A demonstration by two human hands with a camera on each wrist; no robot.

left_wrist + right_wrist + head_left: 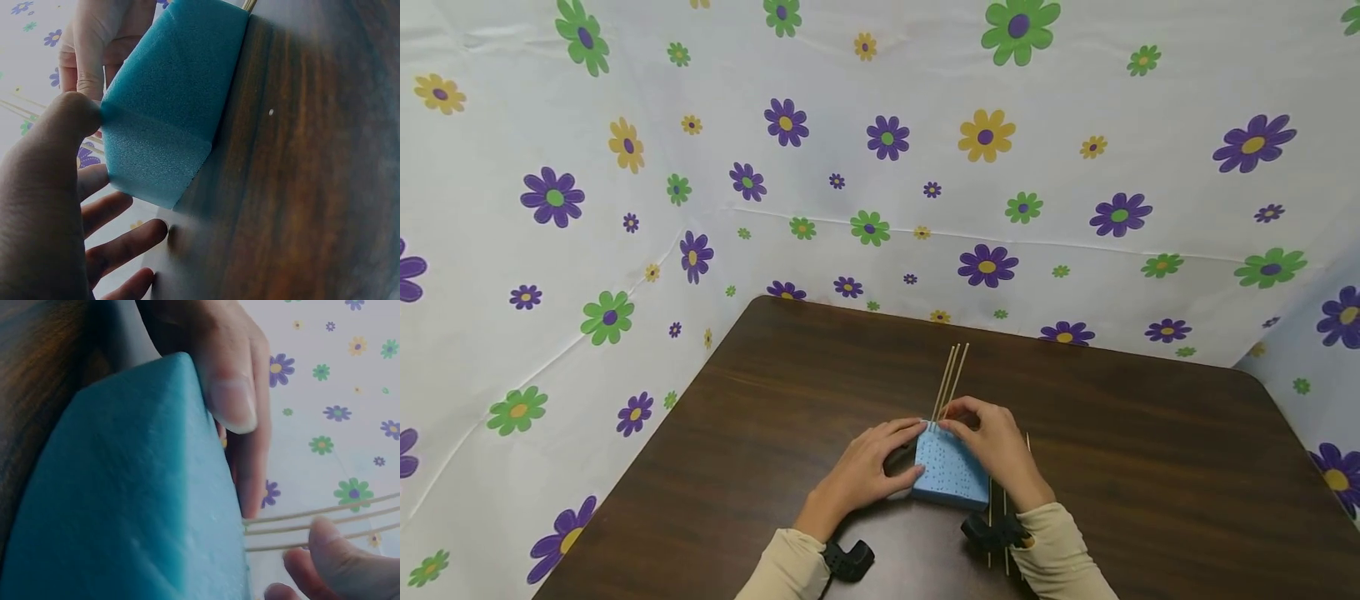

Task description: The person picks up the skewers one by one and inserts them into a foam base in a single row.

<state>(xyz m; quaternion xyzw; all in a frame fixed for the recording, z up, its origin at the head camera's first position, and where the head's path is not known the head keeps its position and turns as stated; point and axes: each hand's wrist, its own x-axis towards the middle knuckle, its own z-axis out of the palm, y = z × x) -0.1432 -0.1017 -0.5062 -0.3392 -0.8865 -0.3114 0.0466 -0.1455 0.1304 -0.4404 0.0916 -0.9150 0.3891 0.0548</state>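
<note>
A light blue foam block [947,462] dotted with small holes sits on the table, its smooth side [181,69] filling much of the left wrist view. My left hand [868,467] holds the block along its left side, thumb near the front corner and a fingertip at the far corner. Three thin wooden sticks [951,375] rise from the block's far edge, leaning slightly right. With thumb and forefinger, my right hand [996,442] pinches one of them low, close over the foam. The sticks [281,530] also show in the right wrist view, beside the right fingertips.
Several loose wooden sticks [1006,542] lie on the dark brown table [820,375], partly hidden under my right wrist. A flowered white cloth [850,92] hangs around the back and sides. Each wrist wears a black camera band [850,562]. A small pale speck [271,112] lies on the tabletop.
</note>
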